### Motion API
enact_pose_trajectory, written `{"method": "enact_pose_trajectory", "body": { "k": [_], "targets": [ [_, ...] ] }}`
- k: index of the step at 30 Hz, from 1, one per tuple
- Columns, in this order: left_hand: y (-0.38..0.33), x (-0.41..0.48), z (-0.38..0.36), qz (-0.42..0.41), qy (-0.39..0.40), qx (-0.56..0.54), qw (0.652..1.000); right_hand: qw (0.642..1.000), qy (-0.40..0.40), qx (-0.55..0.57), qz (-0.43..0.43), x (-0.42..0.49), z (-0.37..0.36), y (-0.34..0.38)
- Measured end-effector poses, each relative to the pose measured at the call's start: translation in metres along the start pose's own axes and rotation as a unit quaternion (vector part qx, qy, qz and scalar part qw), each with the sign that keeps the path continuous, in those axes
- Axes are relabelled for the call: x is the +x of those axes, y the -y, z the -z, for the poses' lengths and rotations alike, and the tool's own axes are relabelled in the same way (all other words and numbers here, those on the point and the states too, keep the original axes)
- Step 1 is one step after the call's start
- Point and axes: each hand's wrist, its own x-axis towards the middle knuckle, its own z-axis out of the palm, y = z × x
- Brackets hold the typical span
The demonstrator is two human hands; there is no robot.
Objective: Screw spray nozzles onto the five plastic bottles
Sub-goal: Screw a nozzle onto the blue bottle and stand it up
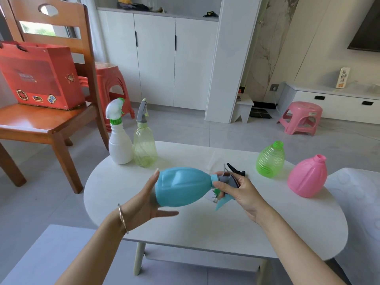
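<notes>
A tiled living room with white cupboards lies behind a white oval bench. Above the bench, the left grip is spread wide with its fingers straight and its palm pressed against the base of a light blue bottle. The bottle lies on its side in the air, neck pointing at the right grip. That grip is closed, thumb and fingers pinching a grey and blue spray nozzle seated at the bottle's neck. How far the nozzle is threaded on cannot be told.

Just beyond the right grip, a black nozzle lies on the bench. Farther to that grip's right stand a green ribbed bottle and a pink bottle, both upright with open necks.

Beyond the left grip, a white bottle and a clear yellowish bottle stand touching, each with its nozzle on. Well to the left of that grip, a wooden chair carries a red gift box. A pink stool sits on the floor far beyond the right grip.
</notes>
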Motion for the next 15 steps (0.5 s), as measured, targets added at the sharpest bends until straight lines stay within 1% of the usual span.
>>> {"method": "enact_pose_trajectory", "body": {
  "k": [2,4,7,13,15],
  "targets": [
    [0.004,0.002,-0.005,0.029,-0.065,0.022,0.997,1.000,0.008,-0.017,0.002,-0.002,-0.005,-0.003],
    [0.008,0.005,-0.005,0.000,-0.113,0.041,0.993,1.000,-0.004,-0.022,0.001,-0.002,-0.008,-0.003],
    [0.010,0.004,-0.005,-0.063,-0.131,0.071,0.987,1.000,-0.026,-0.013,0.002,-0.004,-0.011,0.000],
    [0.009,0.001,-0.010,-0.169,-0.167,0.156,0.959,1.000,-0.030,-0.005,0.007,-0.005,-0.016,0.005],
    [0.010,0.000,-0.011,-0.189,-0.167,0.176,0.952,0.999,-0.028,-0.007,0.014,-0.004,-0.015,0.008]
  ]
}}
